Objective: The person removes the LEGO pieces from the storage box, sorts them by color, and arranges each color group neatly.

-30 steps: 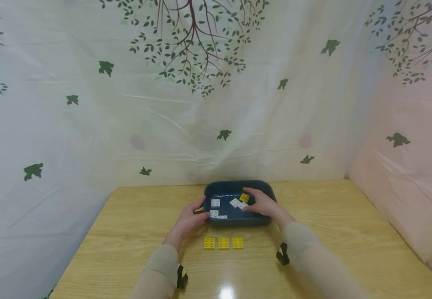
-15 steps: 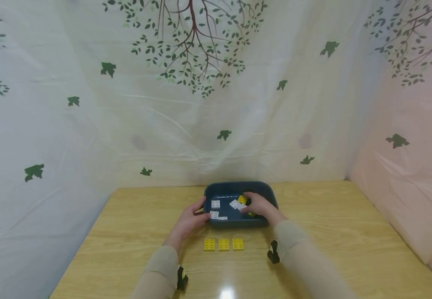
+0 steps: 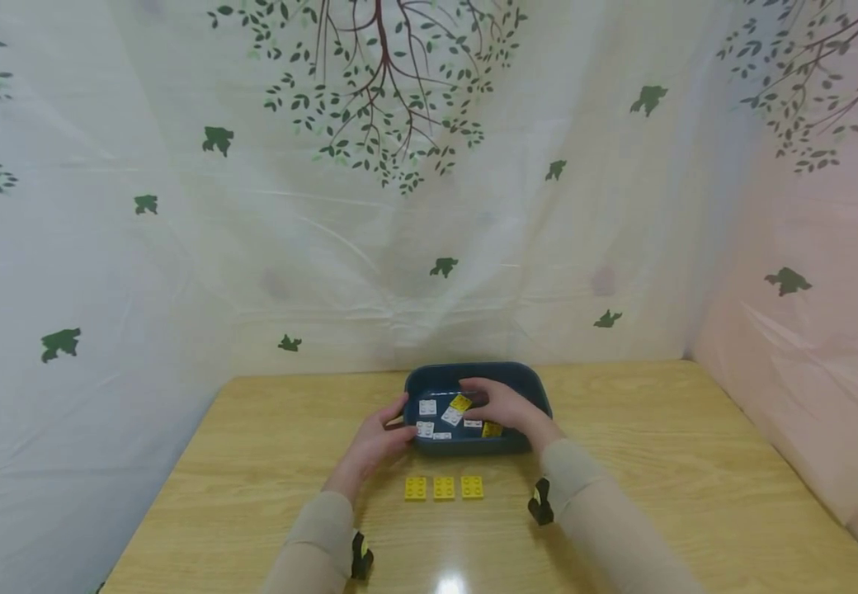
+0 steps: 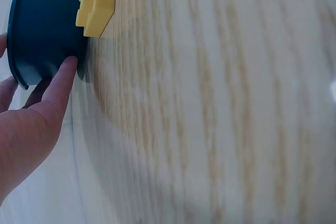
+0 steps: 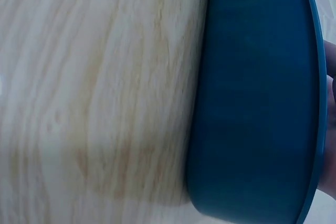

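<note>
nearest, two beige sleeves [image 3: 610, 520] of matte cloth, thickly cuffed, each with a small black device [image 3: 360, 554] at the wrist. the bench [image 3: 251, 462] beneath is pale board with streaked wood grain, its glossy face returning a bright spot of light. three yellow bricks [image 3: 444, 488], squarish plastic blocks with rounded studs, lie in a straight row, slightly apart, just on the near side of the tub [image 3: 469, 446]. the tub is smooth dark blue, oblong, with rounded corners and a thin lip. left hand [image 3: 375, 441]: thumb and fingers parted about the tub's left end, thumb laid against the outer wall. inside the tub lie studded white bricks [image 3: 427, 407] and two loose yellow bricks [image 3: 492, 430], several askew. right hand [image 3: 509, 407]: reaching in over the near right corner, thumb and fingers spread above the middle bricks; whether the fingertips touch them cannot be told. beyond hangs a creased, pale sheet [image 3: 370, 247] patterned with leafy branches and green birdlike shapes.
</note>
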Motion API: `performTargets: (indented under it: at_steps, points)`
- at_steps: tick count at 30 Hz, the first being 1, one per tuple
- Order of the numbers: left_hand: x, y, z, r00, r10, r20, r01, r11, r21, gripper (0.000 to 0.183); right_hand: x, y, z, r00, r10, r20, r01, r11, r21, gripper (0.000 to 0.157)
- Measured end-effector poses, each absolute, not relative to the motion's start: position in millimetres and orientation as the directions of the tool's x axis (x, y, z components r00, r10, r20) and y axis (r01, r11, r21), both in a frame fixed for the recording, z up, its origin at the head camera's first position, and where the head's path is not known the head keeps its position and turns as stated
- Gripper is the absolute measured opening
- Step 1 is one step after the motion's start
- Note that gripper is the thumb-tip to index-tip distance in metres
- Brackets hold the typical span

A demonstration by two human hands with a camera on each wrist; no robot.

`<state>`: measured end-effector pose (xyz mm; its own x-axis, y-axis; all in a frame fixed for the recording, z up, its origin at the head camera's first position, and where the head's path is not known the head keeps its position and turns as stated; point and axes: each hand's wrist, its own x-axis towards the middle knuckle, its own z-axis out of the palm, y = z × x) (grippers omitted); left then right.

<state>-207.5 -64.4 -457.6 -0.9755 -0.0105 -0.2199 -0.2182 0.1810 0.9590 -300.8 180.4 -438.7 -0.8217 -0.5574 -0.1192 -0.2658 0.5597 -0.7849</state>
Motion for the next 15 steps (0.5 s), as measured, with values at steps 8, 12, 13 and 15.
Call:
performTargets:
  at_steps: [8,12,13,15]
  points:
    - [-211,-67,-458,-0.976,0.0,-0.218,-0.214,0.192,0.958,0.069,-313,194,-440,-0.793,-0.585,-0.173,-0.321,0.641,-0.698,0.053]
    - [-213,-68,-459,-0.975,0.004,-0.221,-0.216,0.196,0.956,0.069,-316,199,-439,-0.779,-0.6,-0.181,-0.349,0.655,-0.67,0.047]
    - [-214,-68,-459,-0.975,0.005,-0.22,-0.215,0.197,0.957,0.069,-317,200,-439,-0.776,-0.603,-0.186,-0.353,0.66,-0.663,0.046]
    - [-215,-68,-459,-0.976,0.005,-0.219,-0.213,0.198,0.957,0.069,-318,201,-437,-0.77,-0.605,-0.202,-0.353,0.668,-0.655,0.046]
